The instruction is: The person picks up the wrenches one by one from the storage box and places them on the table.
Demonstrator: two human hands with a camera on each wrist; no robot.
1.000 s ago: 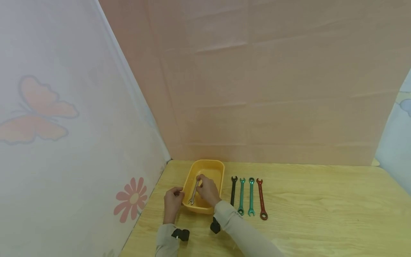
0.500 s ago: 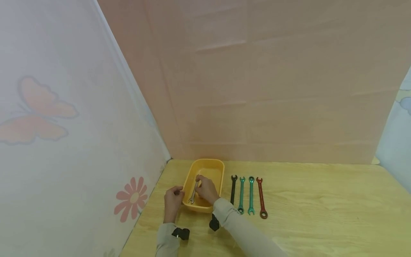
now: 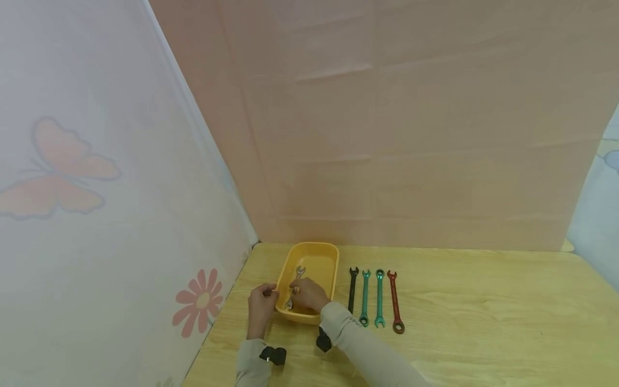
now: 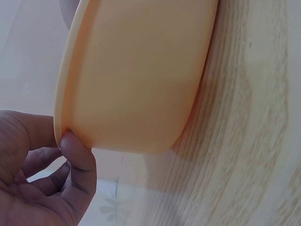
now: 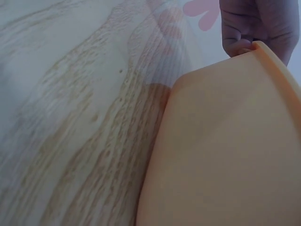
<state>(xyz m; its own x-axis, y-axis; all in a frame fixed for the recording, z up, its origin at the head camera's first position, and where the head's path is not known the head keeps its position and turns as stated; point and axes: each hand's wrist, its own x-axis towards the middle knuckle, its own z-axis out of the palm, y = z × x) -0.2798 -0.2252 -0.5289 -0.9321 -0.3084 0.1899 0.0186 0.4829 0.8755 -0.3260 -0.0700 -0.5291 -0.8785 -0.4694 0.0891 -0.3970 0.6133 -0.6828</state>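
Observation:
A yellow plastic bin sits on the wooden table near its back left corner. My left hand pinches the bin's rim at the near left side; in the left wrist view its thumb and finger close over the lip. Inside the bin a silver wrench lies slanted, both ends showing. My right hand reaches over the near right rim, fingers curled at the middle of the wrench and covering that part. The right wrist view shows the bin's outer wall and the left hand at its corner.
Right of the bin, wrenches lie side by side: a black one, two green ones and a red one. A white wall with printed flower and butterfly stands left; a pinkish-tan backdrop rises behind the table.
My right hand has shifted from the far end of the silver wrench toward its middle, uncovering that end. The left hand keeps its place on the rim.

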